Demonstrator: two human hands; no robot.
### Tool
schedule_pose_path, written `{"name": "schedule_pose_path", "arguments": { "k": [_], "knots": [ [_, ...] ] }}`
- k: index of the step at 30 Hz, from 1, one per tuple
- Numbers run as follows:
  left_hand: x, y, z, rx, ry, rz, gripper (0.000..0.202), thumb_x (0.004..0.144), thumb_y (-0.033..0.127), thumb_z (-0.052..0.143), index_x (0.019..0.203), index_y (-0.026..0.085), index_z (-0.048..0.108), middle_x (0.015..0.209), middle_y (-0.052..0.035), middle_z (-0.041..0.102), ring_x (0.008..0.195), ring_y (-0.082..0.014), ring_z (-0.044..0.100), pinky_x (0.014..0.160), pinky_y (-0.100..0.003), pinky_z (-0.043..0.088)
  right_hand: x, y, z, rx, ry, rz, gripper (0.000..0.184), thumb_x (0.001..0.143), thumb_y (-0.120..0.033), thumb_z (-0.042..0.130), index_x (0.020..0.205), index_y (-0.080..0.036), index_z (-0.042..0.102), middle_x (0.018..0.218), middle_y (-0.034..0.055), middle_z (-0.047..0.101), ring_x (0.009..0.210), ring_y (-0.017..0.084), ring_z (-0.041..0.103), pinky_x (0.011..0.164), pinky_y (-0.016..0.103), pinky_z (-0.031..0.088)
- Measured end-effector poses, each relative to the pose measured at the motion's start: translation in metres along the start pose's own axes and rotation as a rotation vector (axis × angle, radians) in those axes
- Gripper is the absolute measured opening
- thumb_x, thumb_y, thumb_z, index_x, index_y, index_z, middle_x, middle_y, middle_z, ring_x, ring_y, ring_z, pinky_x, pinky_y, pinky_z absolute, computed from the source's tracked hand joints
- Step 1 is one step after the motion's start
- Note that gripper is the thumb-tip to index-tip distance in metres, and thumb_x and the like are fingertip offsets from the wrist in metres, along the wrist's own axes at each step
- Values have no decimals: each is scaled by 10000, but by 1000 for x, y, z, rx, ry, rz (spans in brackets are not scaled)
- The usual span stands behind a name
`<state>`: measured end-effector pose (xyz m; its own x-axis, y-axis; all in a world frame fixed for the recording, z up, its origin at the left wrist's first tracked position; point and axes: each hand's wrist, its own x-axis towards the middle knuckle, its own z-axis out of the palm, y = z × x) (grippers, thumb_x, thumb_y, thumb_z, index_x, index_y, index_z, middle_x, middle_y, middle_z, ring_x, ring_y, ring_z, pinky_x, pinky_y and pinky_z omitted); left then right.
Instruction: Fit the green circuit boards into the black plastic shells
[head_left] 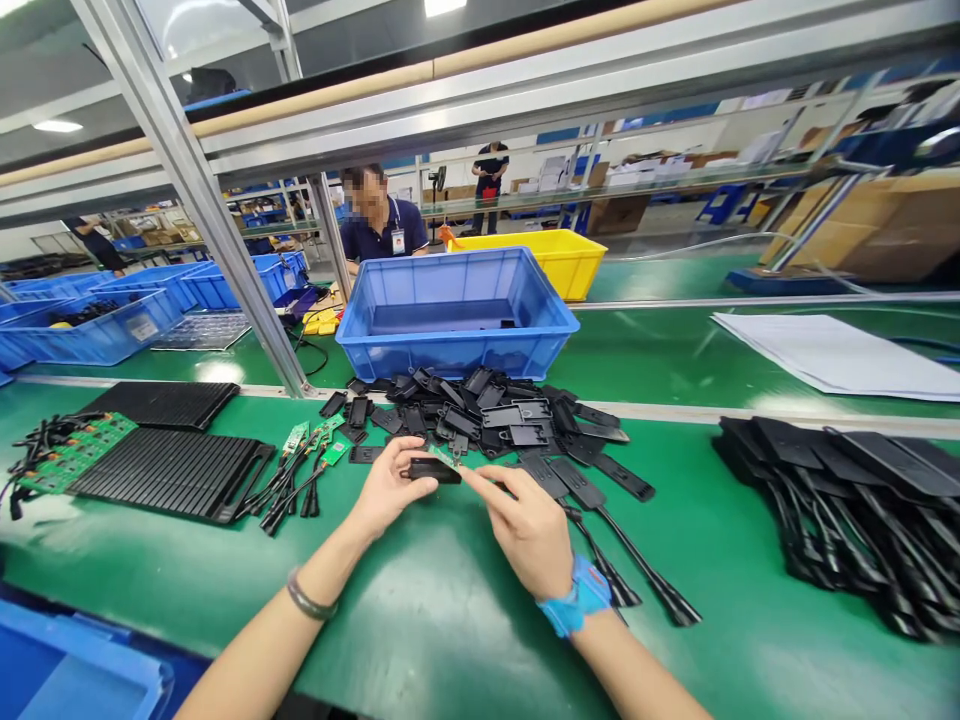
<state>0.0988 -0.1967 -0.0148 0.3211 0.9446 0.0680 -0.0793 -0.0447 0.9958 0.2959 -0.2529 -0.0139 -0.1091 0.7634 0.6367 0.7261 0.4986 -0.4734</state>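
Observation:
Over the front of the bench, my left hand (394, 490) is closed on a small black plastic housing (433, 471), thumb below and fingers above. A small green circuit board (444, 457) sits tilted at the top of that housing. My right hand (525, 520) pinches the board's right end, index finger stretched along it; the thumb is mostly hidden. Just beyond both hands lies a loose heap of black plastic housings (517, 415). Beside my right hand are black housings with thick cables (645, 560). Several green boards with black cables (300, 470) lie left of my left hand.
A blue bin (457, 350) stands behind the heap, with a yellow bin (577, 262) behind it. Black slotted trays (172, 470) lie left; cabled black units (840, 510) are piled right. A metal post (202, 190) rises at left. A co-worker (386, 225) sits opposite.

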Motion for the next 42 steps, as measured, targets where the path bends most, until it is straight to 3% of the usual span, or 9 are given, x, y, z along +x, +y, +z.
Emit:
{"name": "schedule_pose_path", "arguments": {
  "k": [2, 5, 10, 14, 17, 27, 37, 42],
  "knots": [
    [-5, -11, 7, -230, 21, -72, 605, 622, 223, 815, 1163, 177, 549, 1009, -60, 676, 927, -189, 632, 880, -327, 450, -2, 0, 2, -109, -50, -72, 421, 920, -98, 384, 1116, -300, 698, 982, 77, 676, 851, 208, 605, 727, 351, 515],
    [-9, -19, 10, -406, 54, -132, 544, 567, 206, 857, 1062, 157, 637, 983, -54, 675, 919, -183, 625, 912, -330, 432, -7, -2, 8, -95, -119, -94, 438, 896, -77, 395, 1154, -292, 675, 1053, 92, 632, 930, 213, 590, 764, 349, 534],
    [-14, -16, 9, -553, 3, -172, 514, 673, 204, 802, 1152, 200, 616, 1199, -87, 624, 1021, -209, 620, 948, -373, 449, -10, -7, 14, 65, -187, -39, 460, 901, -86, 376, 1215, -314, 625, 1084, 78, 604, 909, 190, 607, 780, 335, 556],
    [-16, -12, 10, -567, -41, -177, 559, 731, 186, 755, 1251, 218, 553, 1288, -107, 585, 1148, -254, 576, 978, -402, 444, -8, -13, 13, 159, -163, 22, 386, 940, -158, 401, 1272, -259, 569, 1087, 87, 617, 993, 202, 612, 863, 331, 539],
    [-17, -13, 11, -575, -54, -181, 562, 747, 172, 739, 1267, 218, 532, 1288, -109, 589, 1179, -254, 560, 996, -397, 433, -6, -16, 13, 193, -149, 34, 350, 944, -175, 405, 1225, -245, 602, 1041, 89, 620, 952, 199, 626, 831, 315, 546],
    [-18, -17, 17, -576, -27, -176, 463, 765, 187, 728, 1189, 194, 541, 1184, -100, 634, 1033, -218, 629, 923, -401, 491, -6, -20, 8, 259, -65, 65, 317, 941, -174, 434, 1169, -238, 645, 982, 88, 617, 911, 191, 619, 787, 307, 540],
    [-19, -18, 16, -587, -72, -175, 503, 765, 157, 722, 1227, 207, 528, 1290, -115, 583, 1112, -233, 596, 938, -373, 483, -6, -17, 10, 260, -70, 29, 302, 924, -143, 463, 1138, -220, 661, 967, 77, 627, 879, 176, 631, 768, 272, 544],
    [-19, -20, 19, -590, -46, -186, 418, 767, 203, 728, 1151, 189, 564, 1236, -113, 618, 1082, -231, 614, 925, -367, 483, -9, -16, 15, 235, -111, 23, 305, 924, -125, 455, 1128, -217, 662, 961, 80, 610, 866, 177, 629, 763, 279, 546]
  ]
}}
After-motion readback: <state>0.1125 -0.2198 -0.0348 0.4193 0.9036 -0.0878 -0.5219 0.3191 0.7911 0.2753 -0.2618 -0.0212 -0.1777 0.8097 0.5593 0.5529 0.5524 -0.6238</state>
